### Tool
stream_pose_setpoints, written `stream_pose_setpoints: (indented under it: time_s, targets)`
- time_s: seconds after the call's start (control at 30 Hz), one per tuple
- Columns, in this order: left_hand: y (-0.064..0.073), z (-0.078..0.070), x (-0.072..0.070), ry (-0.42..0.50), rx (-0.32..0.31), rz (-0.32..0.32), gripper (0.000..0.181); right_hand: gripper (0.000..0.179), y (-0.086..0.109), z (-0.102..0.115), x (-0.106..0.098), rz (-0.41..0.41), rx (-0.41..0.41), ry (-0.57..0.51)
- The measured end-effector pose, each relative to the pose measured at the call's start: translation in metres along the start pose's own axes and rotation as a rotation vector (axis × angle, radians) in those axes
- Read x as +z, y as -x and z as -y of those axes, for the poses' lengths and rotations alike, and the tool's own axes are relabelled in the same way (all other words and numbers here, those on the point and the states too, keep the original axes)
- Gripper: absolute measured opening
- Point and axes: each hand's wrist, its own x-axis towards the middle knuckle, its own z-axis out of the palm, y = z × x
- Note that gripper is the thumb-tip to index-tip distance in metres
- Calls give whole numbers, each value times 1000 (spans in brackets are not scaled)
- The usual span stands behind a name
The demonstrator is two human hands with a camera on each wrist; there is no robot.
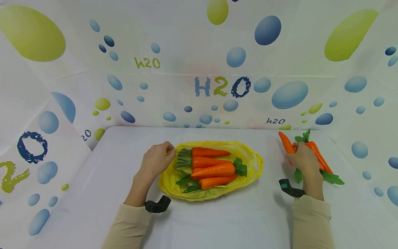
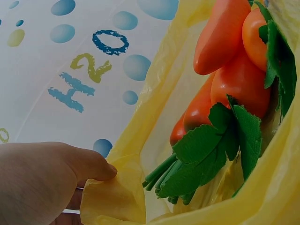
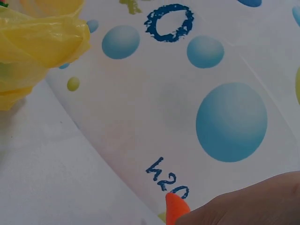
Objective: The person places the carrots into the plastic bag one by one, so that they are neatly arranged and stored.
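My left hand point(image 1: 158, 157) pinches the left edge of a yellow plastic bag point(image 1: 248, 148); the left wrist view shows the thumb on the bag's rim point(image 2: 115, 199). Inside the bag lie several toy carrots point(image 1: 214, 169) with green tops, stacked in a loose row. Over at the right, my right hand point(image 1: 303, 157) grips an orange carrot point(image 1: 286, 141) whose tip points up and away. Under and beside that hand lie more carrots point(image 1: 318, 154) with leafy green tops point(image 1: 332, 178). In the right wrist view only the tip of the held carrot point(image 3: 176, 208) shows; the fingertips are hidden.
A white cloth covers the table point(image 1: 217, 224). Behind it rises a white backdrop point(image 1: 174, 90) printed with blue and green drops and H2O lettering. The bag's looped handle point(image 1: 258, 164) sticks out toward the right-hand carrots.
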Motion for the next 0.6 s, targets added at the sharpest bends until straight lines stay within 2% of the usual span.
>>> stream_pose_setpoints:
  time_s: [0.6]
  targets:
    - [2,5,0,2,15,5,31,62,11,7,3,-60,-35,-33]
